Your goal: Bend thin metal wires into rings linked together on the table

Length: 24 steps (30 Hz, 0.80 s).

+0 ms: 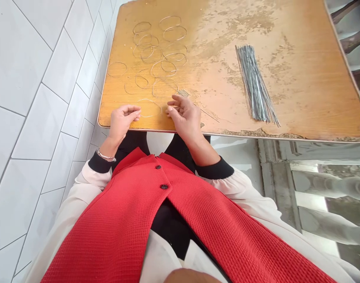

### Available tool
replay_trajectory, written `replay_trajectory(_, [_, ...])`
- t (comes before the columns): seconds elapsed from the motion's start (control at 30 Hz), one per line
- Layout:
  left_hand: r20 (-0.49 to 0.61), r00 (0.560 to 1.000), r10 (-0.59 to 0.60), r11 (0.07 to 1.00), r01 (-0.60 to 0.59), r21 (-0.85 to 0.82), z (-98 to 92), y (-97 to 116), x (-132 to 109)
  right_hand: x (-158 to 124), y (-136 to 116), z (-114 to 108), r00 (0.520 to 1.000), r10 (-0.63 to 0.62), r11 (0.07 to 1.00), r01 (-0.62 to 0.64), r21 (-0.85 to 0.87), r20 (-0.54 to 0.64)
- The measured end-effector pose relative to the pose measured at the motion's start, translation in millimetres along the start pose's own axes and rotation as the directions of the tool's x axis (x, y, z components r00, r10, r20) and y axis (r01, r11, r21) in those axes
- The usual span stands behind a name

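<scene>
Perhaps for steadiness, the left hand (123, 119) pinches a wire ring (147, 99); whether the right hand (185, 116) alongside grips is unclear.

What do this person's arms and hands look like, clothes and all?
Both the left hand and right hand are gloveless. The loose, off-white sleeves gather into wide black cuffs. A silvery bracelet circles the left wrist; none shows on the right.

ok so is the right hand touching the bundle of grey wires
Apart. The head view shows a broad stretch of worn tabletop between the right hand and the wire bundle.
</scene>
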State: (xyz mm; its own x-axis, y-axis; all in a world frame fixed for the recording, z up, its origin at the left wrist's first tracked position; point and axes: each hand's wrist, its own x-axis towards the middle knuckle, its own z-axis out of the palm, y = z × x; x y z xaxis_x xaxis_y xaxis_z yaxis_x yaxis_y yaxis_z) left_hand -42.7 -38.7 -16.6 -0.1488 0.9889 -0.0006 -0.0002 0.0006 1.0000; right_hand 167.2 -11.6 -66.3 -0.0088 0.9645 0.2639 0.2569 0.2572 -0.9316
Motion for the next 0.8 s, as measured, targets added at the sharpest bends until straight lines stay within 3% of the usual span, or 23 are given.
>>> replay_trajectory(0.1, [-0.051,0.998,0.023,0.994,-0.029,-0.11,11.6,-3,-6,-4,-13,-1,0.983,0.169,0.955,-0.18,0.236,0.066])
replay_trajectory(0.2, [-0.091,0.995,0.047,0.978,-0.065,-0.198,25.1,-7,-11,-8,-32,1,0.939,0.306,0.838,-0.343,0.425,0.155])
replay_trajectory(0.3, [-0.101,0.993,0.068,0.965,-0.091,-0.246,37.7,-13,-18,-10,-46,3,0.931,0.331,0.768,-0.361,0.529,0.154])
replay_trajectory(0.43, [0.001,0.997,0.082,0.962,-0.079,-0.261,44.8,-20,-29,-7,-54,2,0.946,0.309,0.768,-0.312,0.559,0.102])
replay_trajectory(0.57, [0.05,0.997,0.054,0.988,-0.046,-0.149,38.6,-14,-27,-6,-61,-3,0.939,0.318,0.767,-0.334,0.548,0.128])
replay_trajectory(0.67, [0.038,0.994,0.105,0.994,-0.104,-0.018,32.6,-2,-14,-8,-66,-6,0.933,0.32,0.786,-0.358,0.504,0.164])
replay_trajectory(0.8, [0.11,0.962,0.249,0.963,-0.258,0.077,30.9,7,9,-11,-70,-7,0.926,0.324,0.798,-0.378,0.469,0.194])
